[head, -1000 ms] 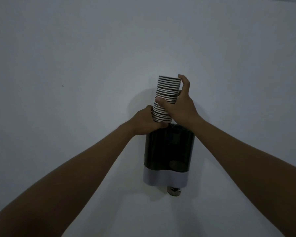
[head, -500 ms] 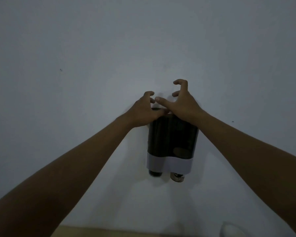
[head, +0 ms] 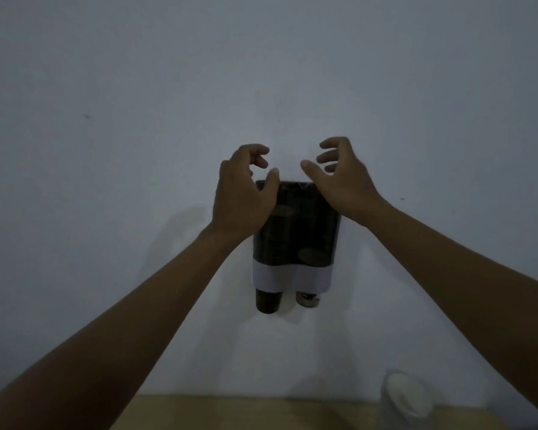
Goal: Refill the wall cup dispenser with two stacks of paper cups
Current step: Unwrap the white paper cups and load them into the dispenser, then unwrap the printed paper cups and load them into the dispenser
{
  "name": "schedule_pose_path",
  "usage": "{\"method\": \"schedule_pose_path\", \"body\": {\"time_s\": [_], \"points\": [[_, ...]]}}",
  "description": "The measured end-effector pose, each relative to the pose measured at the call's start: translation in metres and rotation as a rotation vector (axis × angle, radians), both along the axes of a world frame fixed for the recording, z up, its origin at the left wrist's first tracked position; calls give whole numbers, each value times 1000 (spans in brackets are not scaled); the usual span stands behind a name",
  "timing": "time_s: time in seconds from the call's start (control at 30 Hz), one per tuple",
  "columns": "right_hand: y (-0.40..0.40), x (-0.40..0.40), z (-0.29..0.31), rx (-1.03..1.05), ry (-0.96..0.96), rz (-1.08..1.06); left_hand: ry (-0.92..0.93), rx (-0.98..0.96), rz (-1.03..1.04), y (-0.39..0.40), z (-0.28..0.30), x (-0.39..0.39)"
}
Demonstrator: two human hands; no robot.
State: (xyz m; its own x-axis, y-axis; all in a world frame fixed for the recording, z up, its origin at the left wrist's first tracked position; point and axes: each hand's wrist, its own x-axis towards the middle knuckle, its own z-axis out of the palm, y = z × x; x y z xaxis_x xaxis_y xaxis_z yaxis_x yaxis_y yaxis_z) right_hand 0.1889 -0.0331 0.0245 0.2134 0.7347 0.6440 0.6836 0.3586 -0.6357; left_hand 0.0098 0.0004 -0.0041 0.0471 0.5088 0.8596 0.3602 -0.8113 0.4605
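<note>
A plain pale wall (head: 137,88) is filling nearly the whole view — matte, bluish-grey in the dim light, and darkening toward the corners. A small dark speck (head: 87,116) is showing on its left part, and another tiny mark (head: 402,199) is sitting further right. Soft shadows are lying faintly across the middle of the wall. Along the bottom edge a light wooden surface (head: 230,412) is meeting the wall — and on it, at the right, a pale round container (head: 406,398) is standing, too blurred to identify.
</note>
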Motion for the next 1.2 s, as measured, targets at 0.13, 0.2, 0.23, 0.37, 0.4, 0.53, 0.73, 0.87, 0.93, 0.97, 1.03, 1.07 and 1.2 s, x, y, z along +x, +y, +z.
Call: {"method": "schedule_pose_path", "body": {"time_s": [0.13,0.2,0.23,0.37,0.4,0.53,0.73,0.87,0.93,0.97,1.03,1.07,1.2], "points": [[-48,41,-28,91,41,-92,9,139,-248,-68,-36,10],[-72,66,-53,81,48,-151,94,123,-381,-98,-70,21],[-82,79,-67,64,48,-178,140,95,-434,-111,-90,27],[-122,130,-145,-128,21,-245,256,-232,-563,-141,-178,71],[-130,141,-166,-212,-7,-244,268,-328,-575,-145,-200,84],[-158,170,-239,-540,-186,-124,317,-694,-488,-149,-279,132],[-166,175,-281,-926,-510,44,405,-950,-500,-149,-345,174],[-160,173,-291,-968,-639,75,330,-967,-500,-145,-364,193],[-155,176,-297,-962,-690,78,330,-929,-452,-141,-374,199],[-153,177,-301,-972,-703,83,309,-903,-464,-141,-378,201],[-152,180,-312,-1005,-661,92,261,-860,-502,-144,-382,209],[-153,182,-318,-1008,-614,86,256,-876,-507,-146,-376,211],[-156,204,-333,-880,-424,18,337,-1105,-506,-144,-380,215]]}}
